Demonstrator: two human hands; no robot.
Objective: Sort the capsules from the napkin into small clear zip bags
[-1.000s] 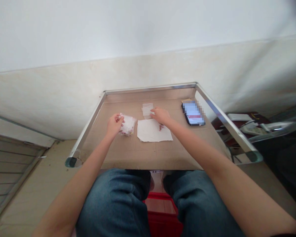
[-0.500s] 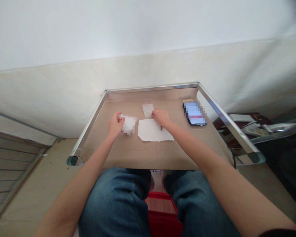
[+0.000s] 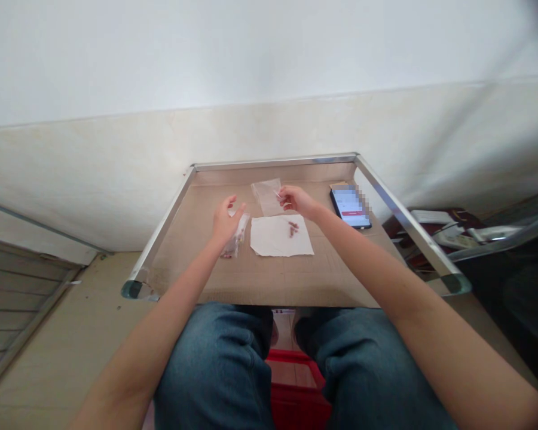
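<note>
My right hand (image 3: 295, 199) pinches the edge of a clear plastic bag (image 3: 266, 196), which is raised a little above the cardboard surface near the back. My left hand (image 3: 228, 218) has its thumb and fingers apart, with nothing between them. Partly hidden under it lies another clear bag (image 3: 240, 237) with small coloured pieces in it. Between the hands, a white sheet of paper (image 3: 271, 237) lies flat. Several small reddish-brown pieces (image 3: 292, 229) rest on its right part.
A phone (image 3: 350, 206) with its screen lit lies at the right of the cardboard-covered tabletop (image 3: 269, 280). A metal rail (image 3: 273, 160) borders the table along the wall. White devices and cables sit beyond the right rail. Something red is on the floor between my legs.
My left hand has let go of the bag with coloured pieces and moved right, its fingers opening. My right hand has lifted the clear bag slightly, uncovering the reddish-brown pieces on the paper.
</note>
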